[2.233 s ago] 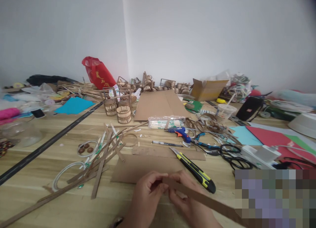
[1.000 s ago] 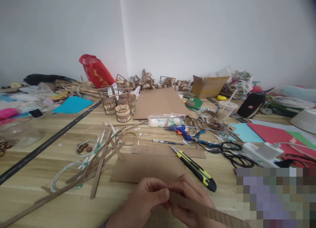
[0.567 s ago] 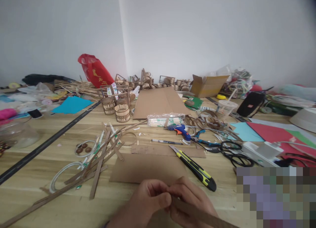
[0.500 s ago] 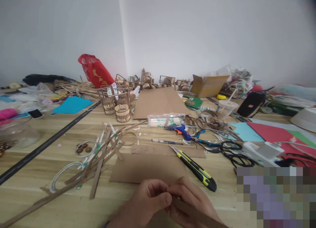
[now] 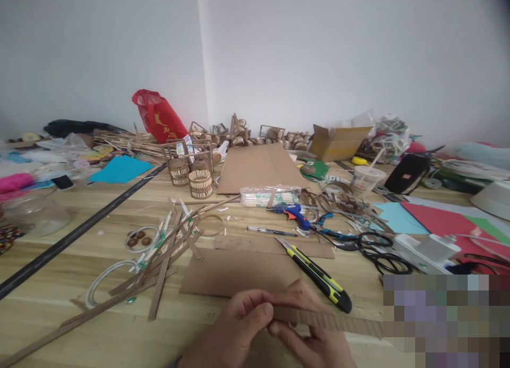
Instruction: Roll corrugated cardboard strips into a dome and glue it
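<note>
A narrow strip of brown cardboard (image 5: 330, 319) with ridges across it stretches to the right from between my hands. My left hand (image 5: 243, 325) pinches its left end between thumb and fingers. Around the strip close by, my right hand (image 5: 314, 336) has fingers above and below it. Just beyond the hands lies a flat cardboard sheet (image 5: 235, 272), with a thinner cardboard piece (image 5: 239, 244) behind it. The yellow and black utility knife (image 5: 319, 275) rests to the right, its blade pointing away to the left.
Cardboard strips (image 5: 159, 283) and white rings (image 5: 93, 288) lie at left. Behind are a blue glue gun (image 5: 292, 214), a pen (image 5: 271, 231), pliers (image 5: 338, 234), black scissors (image 5: 382, 251), and small stick baskets (image 5: 200, 184). A white power strip (image 5: 422, 254) is at right.
The cardboard strip has swung up from pointing down-right to nearly level, showing its ridged face. My right hand has turned, with its thumb now lower. The view has shifted slightly.
</note>
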`<state>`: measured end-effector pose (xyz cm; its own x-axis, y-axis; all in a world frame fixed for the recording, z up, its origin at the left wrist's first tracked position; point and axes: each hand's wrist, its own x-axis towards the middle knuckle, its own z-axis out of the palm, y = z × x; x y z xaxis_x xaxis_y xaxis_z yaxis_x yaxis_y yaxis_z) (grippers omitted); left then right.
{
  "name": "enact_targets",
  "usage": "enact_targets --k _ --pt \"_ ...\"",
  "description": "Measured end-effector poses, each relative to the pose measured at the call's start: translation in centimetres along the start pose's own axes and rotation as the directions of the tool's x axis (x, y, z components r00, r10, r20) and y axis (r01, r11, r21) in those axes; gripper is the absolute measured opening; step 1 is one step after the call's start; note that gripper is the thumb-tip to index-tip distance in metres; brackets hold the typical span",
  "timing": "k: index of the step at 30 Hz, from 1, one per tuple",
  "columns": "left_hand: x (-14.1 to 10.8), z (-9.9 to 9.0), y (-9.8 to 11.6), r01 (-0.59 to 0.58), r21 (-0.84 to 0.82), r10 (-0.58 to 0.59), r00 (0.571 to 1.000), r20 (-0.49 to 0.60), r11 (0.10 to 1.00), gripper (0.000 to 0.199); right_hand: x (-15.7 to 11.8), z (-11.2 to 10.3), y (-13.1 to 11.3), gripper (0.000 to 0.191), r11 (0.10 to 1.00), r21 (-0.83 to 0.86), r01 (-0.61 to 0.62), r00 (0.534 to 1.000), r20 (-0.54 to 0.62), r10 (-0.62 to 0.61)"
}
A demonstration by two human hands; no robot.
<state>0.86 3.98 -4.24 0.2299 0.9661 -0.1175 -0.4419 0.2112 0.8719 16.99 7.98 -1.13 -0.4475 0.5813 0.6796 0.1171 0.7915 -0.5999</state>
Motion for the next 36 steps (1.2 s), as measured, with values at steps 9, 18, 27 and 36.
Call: enact_targets --k 9,18,27,36 --pt "0.4 0.4 -0.2 -0.011 -0.138 0.017 0.999 0.044 0.990 0.043 0.2 -0.1 -0.1 0.018 1.000 0.000 -0.021 1.000 0.007 0.021" --pt "0.5 0.4 0.8 0.056 -0.068 -0.051 0.996 0.071 0.996 0.045 -0.3 -0.6 0.0 0.010 0.998 -0.041 -0.046 0.995 0.091 0.049" --pt "0.7 0.1 2.0 -0.008 0.202 -0.015 0.994 0.113 0.979 0.046 -2.2 -0.5 1.9 0.022 0.969 -0.248 0.018 0.975 0.217 0.038" --pt "-0.3 1.2 3.8 -0.106 0.173 0.061 0.967 0.247 0.979 0.044 -1.3 -0.5 0.9 0.034 0.997 -0.078 -0.011 0.990 0.137 0.022"
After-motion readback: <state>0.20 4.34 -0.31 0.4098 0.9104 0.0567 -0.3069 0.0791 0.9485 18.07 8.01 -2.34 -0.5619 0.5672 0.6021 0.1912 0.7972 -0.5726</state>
